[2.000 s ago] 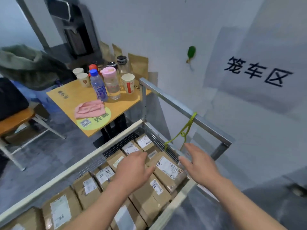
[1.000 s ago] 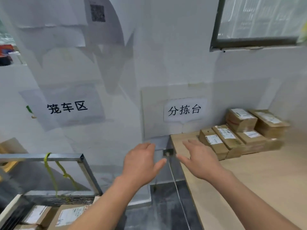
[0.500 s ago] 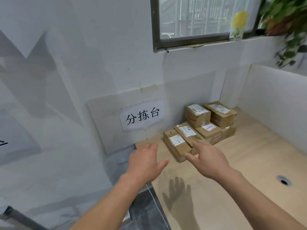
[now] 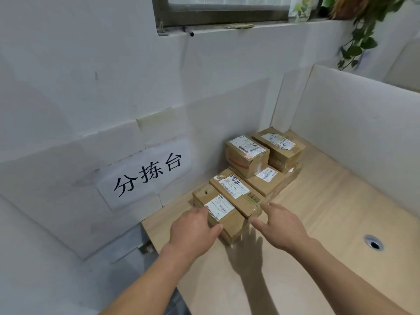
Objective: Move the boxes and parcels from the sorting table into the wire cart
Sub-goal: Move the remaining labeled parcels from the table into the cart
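Observation:
Several brown cardboard boxes with white labels are stacked against the wall on the wooden sorting table (image 4: 306, 223). The nearest box (image 4: 218, 210) lies low at the front, and a long flat box (image 4: 236, 192) leans beside it on its right. My left hand (image 4: 193, 230) reaches the near left corner of the nearest box with fingers straight. My right hand (image 4: 279, 226) hovers open just right of the two front boxes, a little above the table. Two taller boxes (image 4: 246, 153) (image 4: 279, 144) sit on top of the stack behind. The wire cart is out of view.
A paper sign (image 4: 147, 173) with three black characters is taped to the white wall left of the boxes. A white partition (image 4: 363, 123) bounds the table on the right. A round cable hole (image 4: 373, 244) sits in the tabletop at right. A plant (image 4: 363, 26) hangs above.
My view swung from the wire cart rightward to the sorting table. Both hands moved forward and now sit at the two front boxes, left hand reaching the nearest one.

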